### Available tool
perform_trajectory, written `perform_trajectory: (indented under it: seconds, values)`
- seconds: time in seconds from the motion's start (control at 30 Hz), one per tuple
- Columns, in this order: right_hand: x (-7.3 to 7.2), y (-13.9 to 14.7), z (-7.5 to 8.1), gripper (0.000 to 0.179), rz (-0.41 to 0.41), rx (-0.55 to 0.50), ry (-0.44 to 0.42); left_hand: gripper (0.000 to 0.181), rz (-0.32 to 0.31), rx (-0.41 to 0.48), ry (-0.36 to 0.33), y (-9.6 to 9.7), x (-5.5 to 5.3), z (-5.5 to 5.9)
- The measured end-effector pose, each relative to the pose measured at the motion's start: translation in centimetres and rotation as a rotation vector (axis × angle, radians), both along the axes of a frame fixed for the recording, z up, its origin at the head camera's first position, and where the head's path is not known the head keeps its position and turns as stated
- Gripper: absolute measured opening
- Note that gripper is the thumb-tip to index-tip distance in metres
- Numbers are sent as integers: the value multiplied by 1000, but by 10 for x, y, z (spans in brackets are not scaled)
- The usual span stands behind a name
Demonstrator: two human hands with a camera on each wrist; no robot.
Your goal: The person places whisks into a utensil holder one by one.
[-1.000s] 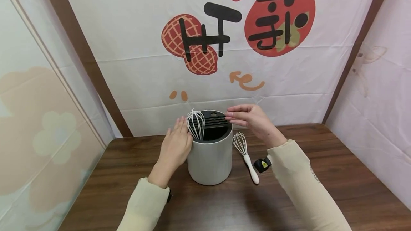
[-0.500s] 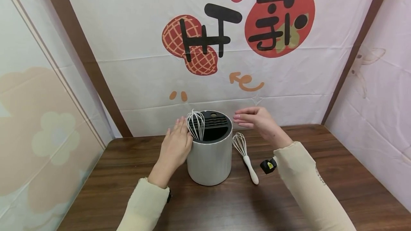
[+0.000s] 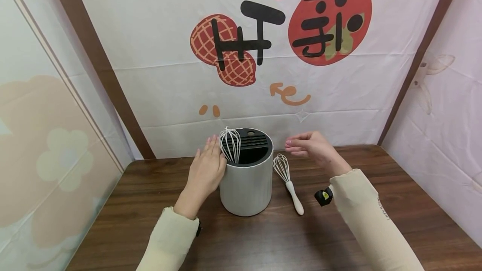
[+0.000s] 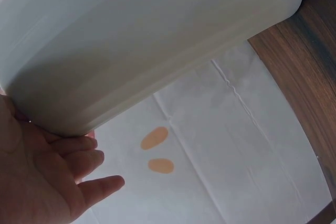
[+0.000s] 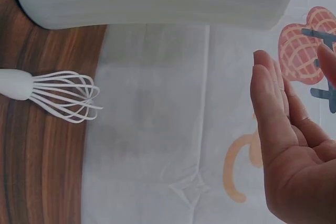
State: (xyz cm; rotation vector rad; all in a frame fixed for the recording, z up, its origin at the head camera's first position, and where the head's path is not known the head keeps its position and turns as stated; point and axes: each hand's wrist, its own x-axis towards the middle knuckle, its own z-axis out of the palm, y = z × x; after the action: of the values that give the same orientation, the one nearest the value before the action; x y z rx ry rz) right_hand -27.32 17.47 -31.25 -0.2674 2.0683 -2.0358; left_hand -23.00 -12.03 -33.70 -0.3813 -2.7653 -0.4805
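Note:
A white cylindrical utensil holder [image 3: 246, 191] with a black slotted top [image 3: 253, 141] stands upright on the table. One whisk [image 3: 230, 145] stands in it at the left, its white wires up and its handle hidden inside. My left hand [image 3: 205, 170] rests against the holder's upper left side with its fingers extended; the left wrist view shows the fingers [image 4: 84, 163] at the rim. To the right of the holder and apart from it, my right hand [image 3: 314, 149] hovers with fingers fairly straight and nothing in them. Below that hand a second whisk [image 3: 290, 187] lies on the table.
The brown wooden table [image 3: 150, 204] ends at the back against a white printed cloth [image 3: 169, 95]. Cloth panels also rise on the left and right sides. A small black device [image 3: 324, 196] sits at the right wrist.
My right hand has drawn away from the holder's rim, to the right and slightly down. The left hand, the holder and both whisks have stayed in place.

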Motion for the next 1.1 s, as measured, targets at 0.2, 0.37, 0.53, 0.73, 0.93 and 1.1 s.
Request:
perform_trajectory:
  seconds: [0.2,0.37,0.53,0.73,0.93,1.1]
  values:
    - [-2,5,-8,43,26,45,-26,54,4,14,-3,0,0,1]
    - [-5,8,-22,42,36,101,-50,54,9,20,-5,-2,1,0]
    - [-6,12,-47,39,27,187,-68,53,11,23,0,-1,1,0]
    - [-5,20,-81,38,-29,272,-132,54,-9,21,-17,3,-1,-1]
    - [-5,19,-104,34,-59,331,-181,54,-9,8,-5,3,-2,0]
    - [-8,9,-122,27,-105,431,-213,54,-1,6,1,0,-2,-1]
